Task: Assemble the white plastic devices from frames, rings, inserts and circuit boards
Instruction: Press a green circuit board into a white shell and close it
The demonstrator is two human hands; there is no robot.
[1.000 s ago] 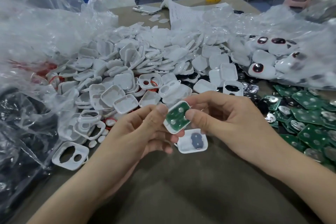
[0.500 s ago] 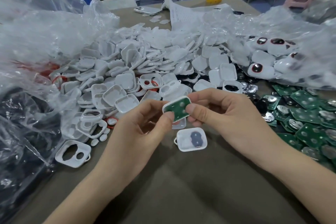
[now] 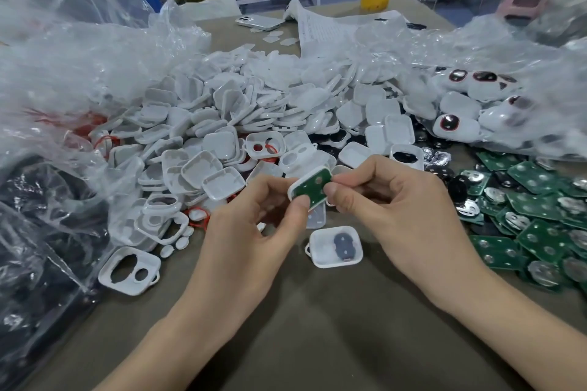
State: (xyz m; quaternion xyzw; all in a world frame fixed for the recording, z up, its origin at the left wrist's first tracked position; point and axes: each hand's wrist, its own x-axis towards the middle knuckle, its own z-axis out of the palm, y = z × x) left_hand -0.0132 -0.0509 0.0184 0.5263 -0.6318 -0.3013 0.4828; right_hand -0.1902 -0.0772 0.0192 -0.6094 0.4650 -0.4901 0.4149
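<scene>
**Open room.** Bare brown table (image 3: 301, 327) from the near edge up to the wrists. Bounded on the left by clear plastic bags (image 3: 63, 73), at the far side by a heap of white shells (image 3: 222, 124), and on the right by a spread of green circuit boards (image 3: 540, 216).

**Loose items near the hands.**
- Frame with dark insert (image 3: 335, 246): lies flat just near of the hands, touching neither.
- Two-hole frame (image 3: 128, 270): lies at the left, beside the bag edge.

**Held item.** White frame with green board (image 3: 311, 187), seated board-up and tilted. It is held above the table at the heap's near edge.

**Left hand (image 3: 254, 232).** Fingers curled. The thumb tip presses the near left edge of the held frame, and the fingers behind it are hidden.

**Right hand (image 3: 397, 209).** Thumb and forefinger pinch the frame's right end. The other fingers are folded underneath.

**Change from a second ago.**
- The held frame sits a little farther and higher, and shows less of the board face.
- The left thumb has slid to the near edge.
- The frame on the table is unmoved.
</scene>
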